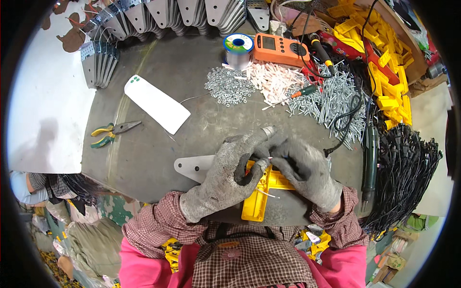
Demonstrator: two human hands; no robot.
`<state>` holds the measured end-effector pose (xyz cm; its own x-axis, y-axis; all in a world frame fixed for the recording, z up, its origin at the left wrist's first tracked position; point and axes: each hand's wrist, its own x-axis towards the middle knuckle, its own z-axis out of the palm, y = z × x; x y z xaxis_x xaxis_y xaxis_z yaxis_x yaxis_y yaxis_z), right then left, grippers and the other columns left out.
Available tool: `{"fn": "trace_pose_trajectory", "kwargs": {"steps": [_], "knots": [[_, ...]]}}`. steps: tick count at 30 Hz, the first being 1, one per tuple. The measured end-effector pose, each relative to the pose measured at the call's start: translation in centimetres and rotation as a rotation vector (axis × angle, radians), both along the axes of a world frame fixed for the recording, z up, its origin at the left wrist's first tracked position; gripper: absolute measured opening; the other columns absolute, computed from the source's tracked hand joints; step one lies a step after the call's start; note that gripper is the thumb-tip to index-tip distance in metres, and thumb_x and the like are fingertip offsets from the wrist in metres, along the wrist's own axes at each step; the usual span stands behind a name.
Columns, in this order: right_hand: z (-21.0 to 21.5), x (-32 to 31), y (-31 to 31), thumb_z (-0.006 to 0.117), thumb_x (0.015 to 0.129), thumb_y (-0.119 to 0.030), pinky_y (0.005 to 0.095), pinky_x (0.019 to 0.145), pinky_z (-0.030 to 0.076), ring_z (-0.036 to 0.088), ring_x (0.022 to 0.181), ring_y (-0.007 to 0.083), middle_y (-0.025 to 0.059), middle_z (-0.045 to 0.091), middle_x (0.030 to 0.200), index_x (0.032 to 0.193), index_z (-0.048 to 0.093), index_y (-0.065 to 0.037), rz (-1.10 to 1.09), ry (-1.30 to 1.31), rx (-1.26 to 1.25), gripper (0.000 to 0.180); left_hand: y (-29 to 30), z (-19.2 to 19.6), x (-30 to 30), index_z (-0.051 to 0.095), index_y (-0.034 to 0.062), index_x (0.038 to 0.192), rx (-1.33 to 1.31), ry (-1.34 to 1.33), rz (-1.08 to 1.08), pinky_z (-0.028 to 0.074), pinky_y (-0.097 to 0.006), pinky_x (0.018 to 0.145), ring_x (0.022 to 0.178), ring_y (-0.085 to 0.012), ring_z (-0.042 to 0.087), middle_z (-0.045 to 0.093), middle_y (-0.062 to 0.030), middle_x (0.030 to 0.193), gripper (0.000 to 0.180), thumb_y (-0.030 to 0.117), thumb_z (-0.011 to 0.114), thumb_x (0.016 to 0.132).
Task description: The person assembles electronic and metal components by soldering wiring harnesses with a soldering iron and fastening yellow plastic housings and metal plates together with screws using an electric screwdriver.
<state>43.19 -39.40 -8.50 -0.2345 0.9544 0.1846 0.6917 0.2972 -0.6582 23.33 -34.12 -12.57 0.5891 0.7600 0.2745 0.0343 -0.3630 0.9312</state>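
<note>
My left hand [228, 175] and my right hand [306, 169], both in grey gloves, meet above the near part of the bench. Their fingertips are pinched together around a small pale tip [270, 158], too small to make out fully. Below the fingers lies a yellow plastic housing [255, 206], partly covered by both hands. A thin white wire [267, 193] sticks out across it. From under my left hand a grey metal plate [191, 167] with holes reaches out to the left.
Needle-nose pliers [113, 133] and a white panel [156, 103] lie left. Farther back are a solder spool [238, 56], an orange multimeter [280, 49], nuts [228, 86], pale caps [273, 79] and screws [331, 101]. An electric screwdriver [370, 161] and black cords [406, 177] flank the right.
</note>
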Motion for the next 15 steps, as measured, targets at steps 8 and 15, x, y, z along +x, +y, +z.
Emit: {"fn": "trace_pose_trajectory", "kwargs": {"steps": [8,15], "knots": [[-1.1,0.6,0.6,0.064,0.092,-0.012,0.0332,0.073,0.050,0.064,0.081,0.0226,0.0136,0.064,0.089,0.100,0.062,0.000,-0.126,0.375,-0.170,0.014,1.6,3.0,-0.1,0.064,0.0071,0.112,0.441,0.213,0.018,0.045,-0.045,0.090,0.098,-0.0276,0.059,0.062,-0.0067,0.106,0.034,0.004,0.069,0.079],[-1.0,0.6,0.8,0.063,0.092,-0.014,0.0352,0.072,0.050,0.065,0.083,0.0267,0.0145,0.064,0.092,0.101,0.062,-0.001,-0.109,0.401,-0.234,0.015,-0.3,3.7,1.0,0.067,0.0111,0.105,1.013,0.813,-0.235,0.044,-0.042,0.090,0.101,-0.0223,0.055,0.057,-0.0020,0.101,0.028,0.022,0.064,0.079]]}}
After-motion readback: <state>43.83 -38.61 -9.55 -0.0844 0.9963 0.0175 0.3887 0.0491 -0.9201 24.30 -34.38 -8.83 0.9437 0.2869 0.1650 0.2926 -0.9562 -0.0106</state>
